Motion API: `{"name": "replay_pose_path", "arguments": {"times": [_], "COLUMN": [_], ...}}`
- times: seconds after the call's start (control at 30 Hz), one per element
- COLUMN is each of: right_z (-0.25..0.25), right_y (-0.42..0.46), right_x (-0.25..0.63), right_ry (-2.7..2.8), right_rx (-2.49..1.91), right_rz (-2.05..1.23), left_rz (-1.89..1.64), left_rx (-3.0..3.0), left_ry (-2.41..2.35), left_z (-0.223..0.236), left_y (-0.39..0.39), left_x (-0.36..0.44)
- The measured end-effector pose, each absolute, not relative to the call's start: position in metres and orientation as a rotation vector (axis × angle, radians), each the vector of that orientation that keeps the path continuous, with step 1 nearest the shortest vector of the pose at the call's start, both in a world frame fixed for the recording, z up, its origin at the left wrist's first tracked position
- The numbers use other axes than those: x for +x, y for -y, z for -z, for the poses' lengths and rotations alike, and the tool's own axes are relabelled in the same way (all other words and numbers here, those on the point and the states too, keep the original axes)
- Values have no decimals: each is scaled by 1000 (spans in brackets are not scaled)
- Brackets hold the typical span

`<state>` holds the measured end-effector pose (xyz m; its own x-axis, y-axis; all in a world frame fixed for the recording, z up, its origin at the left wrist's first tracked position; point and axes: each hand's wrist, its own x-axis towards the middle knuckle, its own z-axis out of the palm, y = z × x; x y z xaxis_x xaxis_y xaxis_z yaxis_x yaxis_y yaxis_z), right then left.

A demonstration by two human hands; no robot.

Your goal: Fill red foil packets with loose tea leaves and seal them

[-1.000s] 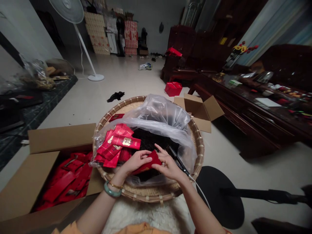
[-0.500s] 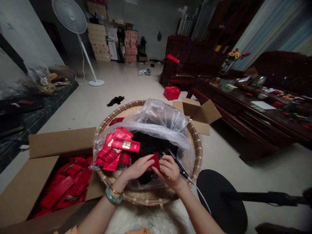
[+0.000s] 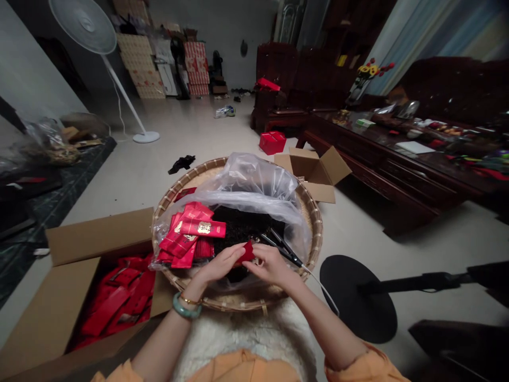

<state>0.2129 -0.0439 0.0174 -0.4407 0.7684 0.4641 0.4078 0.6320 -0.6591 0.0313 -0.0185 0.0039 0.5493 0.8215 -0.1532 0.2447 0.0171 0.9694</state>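
Between my two hands is a small red packet (image 3: 247,251), mostly covered by fingers. My left hand (image 3: 222,263) grips its left side, and my right hand (image 3: 271,263) pinches its right side. Under them, a clear plastic bag (image 3: 258,180) lies spread in a round woven bamboo basket (image 3: 316,223), with dark loose leaves (image 3: 238,228) inside it. A pile of red packets with gold labels (image 3: 186,233) rests on the bag's left part. Right of my hands lies a black tong-like tool with a white cord (image 3: 288,249).
At the left stands an open cardboard box (image 3: 71,302) filled with red packets (image 3: 115,297). Beyond the basket are another open carton (image 3: 318,170) and a red box (image 3: 272,142). A black round stand base (image 3: 358,297) sits at the right, near a dark wooden table (image 3: 358,159).
Both hands keep hold of the red packet, which has tilted and is now more hidden by the fingers. My right fingers have curled in around it. The camera view has shifted slightly.
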Motion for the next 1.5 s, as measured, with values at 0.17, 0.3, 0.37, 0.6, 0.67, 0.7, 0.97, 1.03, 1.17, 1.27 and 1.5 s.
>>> {"name": "replay_pose_path", "arguments": {"times": [0.17, 0.3, 0.37, 0.6, 0.67, 0.7, 0.97, 1.03, 1.17, 1.27, 1.5], "right_z": [0, 5, 4, -11, -12, -12, -10, -6, 2, 3, -6], "right_y": [35, 33, 35, 39, 38, 37, 35, 36, 35, 31, 18], "right_x": [215, 222, 224, 227, 226, 226, 218, 216, 216, 220, 221], "right_ry": [1897, 1597, 1529, 1638, 1639, 1610, 1253, 1236, 1334, 1463, 1740], "right_rx": [-1154, -1219, -1211, -960, -939, -963, -929, -878, -913, -950, -1064], "right_rz": [-1044, -1089, -1143, -1686, -1799, -1816, -1990, -2021, -1979, -1920, -1791], "left_rz": [-525, -534, -491, -495, -491, -489, -535, -554, -681, -752, -432], "left_rx": [1484, 1412, 1319, 1340, 1381, 1385, 1263, 1221, 1303, 1456, 2194], "left_ry": [-1007, -1129, -1169, -1195, -1215, -1220, -1202, -1202, -1329, -1417, -1238], "left_z": [-6, -15, -17, -9, -5, -3, -8, -12, -14, -15, -28], "left_y": [19, 17, 18, 19, 18, 18, 11, 8, 4, 6, 23], "left_x": [29, 14, 8, 12, 14, 15, 8, 5, -2, -4, 5]}}
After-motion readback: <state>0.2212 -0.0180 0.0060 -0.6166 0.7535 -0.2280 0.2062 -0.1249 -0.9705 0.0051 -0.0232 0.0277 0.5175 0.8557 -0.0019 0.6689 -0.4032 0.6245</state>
